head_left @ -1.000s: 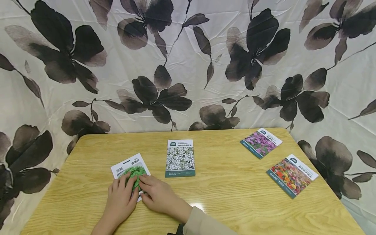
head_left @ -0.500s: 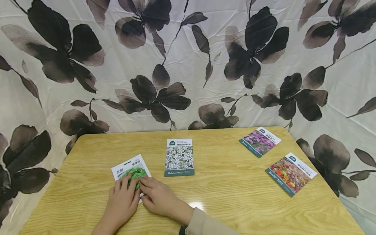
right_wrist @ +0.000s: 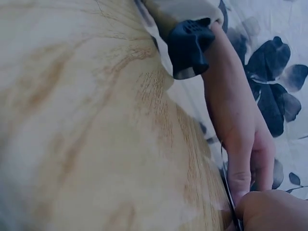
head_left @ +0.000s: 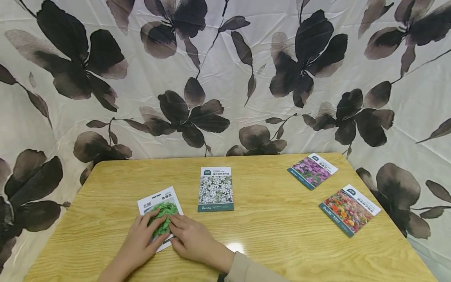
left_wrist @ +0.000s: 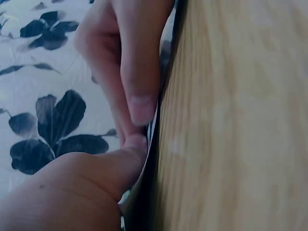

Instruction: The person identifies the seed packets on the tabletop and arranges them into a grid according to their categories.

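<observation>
One leaf-print packet (head_left: 163, 224) | partly beneath left hand (head_left: 139, 241), right hand (head_left: 193, 237)

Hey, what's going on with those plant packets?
Somebody's left hand and right hand are both touching one green-leaf packet, one hand on each side, with the leafy picture showing between them. That packet sits turned at an angle on the wooden table. Nobody is touching the other three: the white-flower packet is near the middle, and the purple-flower packet and mixed-flower packet are over to the right.
</observation>
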`<action>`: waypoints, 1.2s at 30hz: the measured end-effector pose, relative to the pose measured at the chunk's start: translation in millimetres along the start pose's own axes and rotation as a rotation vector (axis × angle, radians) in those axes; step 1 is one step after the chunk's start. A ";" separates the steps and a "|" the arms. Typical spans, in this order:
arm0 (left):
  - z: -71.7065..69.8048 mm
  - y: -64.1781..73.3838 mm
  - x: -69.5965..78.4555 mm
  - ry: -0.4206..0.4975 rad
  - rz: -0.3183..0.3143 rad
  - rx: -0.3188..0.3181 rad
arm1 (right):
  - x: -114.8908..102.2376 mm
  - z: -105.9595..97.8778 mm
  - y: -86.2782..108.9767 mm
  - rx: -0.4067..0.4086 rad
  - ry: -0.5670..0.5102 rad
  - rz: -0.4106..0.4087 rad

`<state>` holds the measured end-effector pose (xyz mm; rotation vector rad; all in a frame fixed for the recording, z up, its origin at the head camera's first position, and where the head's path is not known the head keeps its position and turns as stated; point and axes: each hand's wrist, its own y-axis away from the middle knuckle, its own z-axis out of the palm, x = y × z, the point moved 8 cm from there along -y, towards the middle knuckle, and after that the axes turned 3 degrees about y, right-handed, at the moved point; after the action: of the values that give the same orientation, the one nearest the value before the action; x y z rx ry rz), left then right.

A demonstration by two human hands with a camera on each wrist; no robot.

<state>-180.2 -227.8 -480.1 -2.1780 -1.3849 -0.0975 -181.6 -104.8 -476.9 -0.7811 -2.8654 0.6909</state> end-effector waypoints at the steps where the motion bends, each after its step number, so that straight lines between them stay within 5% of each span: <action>1: -0.9 0.1 -1.1 0.011 0.008 0.001 | 0.0 -0.3 0.5 -0.004 -0.001 0.002; 9: -8.6 0.8 -4.1 0.042 0.036 -0.033 | 0.4 0.0 4.9 -0.041 -0.023 0.019; 18: -4.2 -2.0 -5.6 0.056 -0.059 -0.172 | -0.1 -3.2 7.8 -0.008 -0.023 0.013; 27: -8.4 -3.7 1.5 -0.032 -0.076 -0.188 | -4.0 -3.8 8.9 -0.011 -0.051 -0.025; 36: -9.6 -4.1 9.2 -0.071 -0.052 -0.194 | -10.5 0.0 11.1 -0.078 0.032 -0.051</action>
<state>-177.3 -223.6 -467.2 -2.3234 -1.5285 -0.1825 -167.5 -101.6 -481.6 -0.7183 -2.8873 0.5590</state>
